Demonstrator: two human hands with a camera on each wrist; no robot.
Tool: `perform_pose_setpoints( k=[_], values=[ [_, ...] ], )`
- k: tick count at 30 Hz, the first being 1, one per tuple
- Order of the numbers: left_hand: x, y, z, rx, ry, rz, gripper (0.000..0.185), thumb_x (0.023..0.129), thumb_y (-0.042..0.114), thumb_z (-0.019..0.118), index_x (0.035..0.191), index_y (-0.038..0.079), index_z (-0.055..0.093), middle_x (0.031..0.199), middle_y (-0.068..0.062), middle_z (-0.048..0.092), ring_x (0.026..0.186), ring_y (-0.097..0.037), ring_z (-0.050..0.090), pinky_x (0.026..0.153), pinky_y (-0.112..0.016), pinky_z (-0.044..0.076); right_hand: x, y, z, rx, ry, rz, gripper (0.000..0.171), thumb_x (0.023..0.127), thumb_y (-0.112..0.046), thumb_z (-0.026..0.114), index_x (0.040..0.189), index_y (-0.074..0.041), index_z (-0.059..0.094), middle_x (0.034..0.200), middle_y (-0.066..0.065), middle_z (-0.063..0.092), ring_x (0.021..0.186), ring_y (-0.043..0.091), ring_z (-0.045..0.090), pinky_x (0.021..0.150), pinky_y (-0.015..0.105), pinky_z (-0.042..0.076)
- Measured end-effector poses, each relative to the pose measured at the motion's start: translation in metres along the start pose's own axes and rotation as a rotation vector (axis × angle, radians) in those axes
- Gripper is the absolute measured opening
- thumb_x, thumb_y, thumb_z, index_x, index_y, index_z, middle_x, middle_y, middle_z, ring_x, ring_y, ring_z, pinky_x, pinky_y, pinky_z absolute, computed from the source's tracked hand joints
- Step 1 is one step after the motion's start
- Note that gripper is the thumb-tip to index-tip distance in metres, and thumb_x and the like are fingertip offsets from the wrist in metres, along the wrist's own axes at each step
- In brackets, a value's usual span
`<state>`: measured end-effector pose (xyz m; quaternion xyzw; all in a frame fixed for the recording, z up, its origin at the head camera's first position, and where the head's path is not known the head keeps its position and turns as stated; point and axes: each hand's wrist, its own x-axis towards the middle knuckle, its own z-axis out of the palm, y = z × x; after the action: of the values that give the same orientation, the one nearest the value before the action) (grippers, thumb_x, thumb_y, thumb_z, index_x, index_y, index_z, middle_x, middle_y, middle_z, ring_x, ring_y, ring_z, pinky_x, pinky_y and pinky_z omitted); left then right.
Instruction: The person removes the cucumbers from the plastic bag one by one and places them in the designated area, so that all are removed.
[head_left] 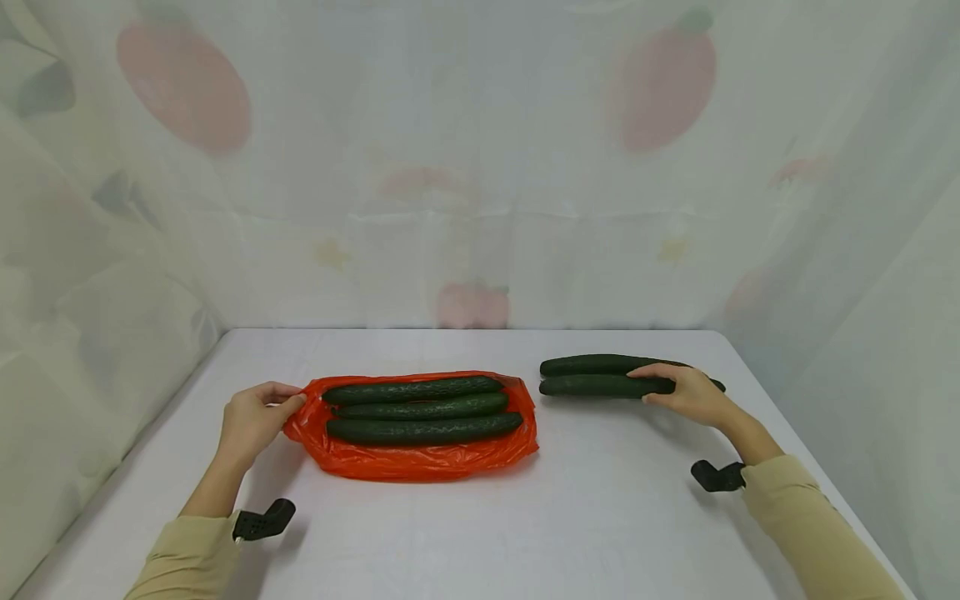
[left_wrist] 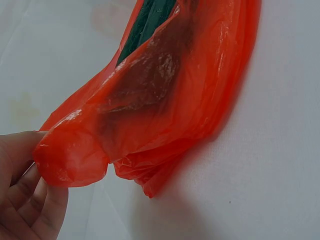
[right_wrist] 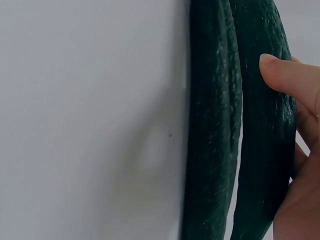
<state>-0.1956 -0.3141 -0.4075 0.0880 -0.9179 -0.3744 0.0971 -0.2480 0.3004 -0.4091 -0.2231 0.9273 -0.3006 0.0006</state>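
Observation:
Three dark green cucumbers (head_left: 423, 406) lie side by side within a spread red plastic bag (head_left: 420, 463), its crumpled edges around them. My left hand (head_left: 255, 421) pinches the bag's left edge between thumb and fingers. In the left wrist view, the bag's side (left_wrist: 155, 115) bulges out, and dark shapes show through the film. Over at the right, my right hand (head_left: 692, 393) grips one of two long cucumbers (head_left: 588, 385) that lie close together. The right wrist view has the thumb pressed on the right-hand cucumber (right_wrist: 262, 125); the other cucumber (right_wrist: 210, 125) runs alongside it.
A white table (head_left: 465, 542) carries everything. Pale printed curtains (head_left: 480, 167) hang behind it and at both sides. Black wrist cameras (head_left: 264, 521) stick out from both sleeves, low over the table.

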Motion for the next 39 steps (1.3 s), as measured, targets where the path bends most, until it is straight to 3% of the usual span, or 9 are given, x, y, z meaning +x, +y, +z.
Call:
perform_pose_setpoints(
  k=[2, 5, 9, 13, 18, 23, 26, 30, 39],
  values=[
    [0.0, 0.0, 0.0, 0.004, 0.003, 0.003, 0.035, 0.089, 0.034, 0.059, 0.102, 0.002, 0.066, 0.092, -0.014, 0.067, 0.064, -0.01, 0.056, 0.053, -0.024, 0.047, -0.002, 0.002, 0.001, -0.01, -0.015, 0.004, 0.041, 0.081, -0.015, 0.069, 0.121, -0.022, 0.059, 0.124, 0.005, 0.059, 0.115, 0.027, 0.051, 0.083, 0.04, 0.042],
    [0.0, -0.001, 0.0, 0.008, 0.006, 0.005, 0.034, 0.089, 0.033, 0.059, 0.102, 0.002, 0.066, 0.093, -0.015, 0.067, 0.064, -0.01, 0.056, 0.052, -0.024, 0.047, -0.003, 0.006, 0.002, -0.023, -0.035, 0.005, 0.041, 0.082, -0.019, 0.069, 0.121, -0.023, 0.059, 0.124, 0.005, 0.058, 0.103, 0.021, 0.054, 0.078, 0.034, 0.04],
    [0.0, -0.002, 0.0, 0.006, 0.006, 0.001, 0.035, 0.089, 0.034, 0.059, 0.102, 0.003, 0.066, 0.094, -0.015, 0.067, 0.065, -0.011, 0.056, 0.052, -0.025, 0.047, -0.003, 0.01, 0.003, -0.021, -0.049, 0.013, 0.042, 0.081, -0.019, 0.07, 0.121, -0.023, 0.059, 0.124, 0.006, 0.059, 0.074, 0.01, 0.048, 0.065, 0.027, 0.037],
    [-0.001, -0.002, 0.001, 0.004, 0.004, -0.004, 0.035, 0.089, 0.034, 0.059, 0.102, 0.003, 0.066, 0.094, -0.015, 0.067, 0.065, -0.011, 0.056, 0.052, -0.025, 0.047, -0.003, 0.013, 0.005, 0.009, -0.068, 0.026, 0.042, 0.081, -0.017, 0.07, 0.121, -0.023, 0.059, 0.124, 0.009, 0.058, 0.055, 0.005, 0.039, 0.057, 0.026, 0.035],
    [-0.001, -0.002, 0.001, 0.009, 0.003, -0.01, 0.036, 0.089, 0.035, 0.058, 0.103, 0.003, 0.066, 0.095, -0.015, 0.067, 0.066, -0.012, 0.056, 0.053, -0.025, 0.046, -0.003, 0.014, 0.007, 0.012, -0.074, 0.04, 0.042, 0.081, -0.017, 0.07, 0.121, -0.021, 0.059, 0.124, 0.01, 0.058, 0.051, 0.005, 0.037, 0.056, 0.026, 0.035],
    [-0.001, -0.003, 0.001, 0.006, -0.001, -0.014, 0.037, 0.089, 0.035, 0.058, 0.103, 0.003, 0.066, 0.096, -0.016, 0.067, 0.067, -0.013, 0.056, 0.053, -0.025, 0.047, -0.003, 0.016, 0.009, -0.035, -0.037, 0.011, 0.042, 0.079, -0.015, 0.071, 0.12, -0.022, 0.06, 0.122, 0.006, 0.06, 0.078, 0.015, 0.058, 0.066, 0.029, 0.042],
    [-0.001, -0.003, 0.001, 0.0, -0.003, -0.015, 0.036, 0.089, 0.035, 0.058, 0.103, 0.003, 0.066, 0.096, -0.016, 0.067, 0.067, -0.013, 0.056, 0.053, -0.025, 0.047, -0.004, 0.017, 0.011, -0.071, -0.009, -0.035, 0.043, 0.078, -0.013, 0.072, 0.119, -0.02, 0.061, 0.119, 0.004, 0.061, 0.11, 0.027, 0.054, 0.079, 0.038, 0.046],
    [-0.001, -0.003, 0.001, -0.001, -0.002, -0.016, 0.035, 0.089, 0.034, 0.058, 0.103, 0.003, 0.066, 0.095, -0.015, 0.067, 0.066, -0.012, 0.057, 0.053, -0.025, 0.048, -0.004, 0.019, 0.012, -0.095, 0.008, -0.069, 0.043, 0.078, -0.01, 0.072, 0.119, -0.018, 0.061, 0.117, 0.004, 0.06, 0.111, 0.031, 0.053, 0.083, 0.046, 0.046],
    [0.0, -0.003, 0.001, -0.005, -0.001, -0.008, 0.035, 0.089, 0.033, 0.058, 0.103, 0.002, 0.065, 0.095, -0.015, 0.066, 0.065, -0.012, 0.056, 0.053, -0.024, 0.048, -0.006, 0.024, 0.016, -0.12, 0.028, -0.067, 0.042, 0.078, -0.01, 0.072, 0.118, -0.017, 0.062, 0.115, 0.006, 0.059, 0.105, 0.03, 0.056, 0.078, 0.04, 0.048]
  ],
)
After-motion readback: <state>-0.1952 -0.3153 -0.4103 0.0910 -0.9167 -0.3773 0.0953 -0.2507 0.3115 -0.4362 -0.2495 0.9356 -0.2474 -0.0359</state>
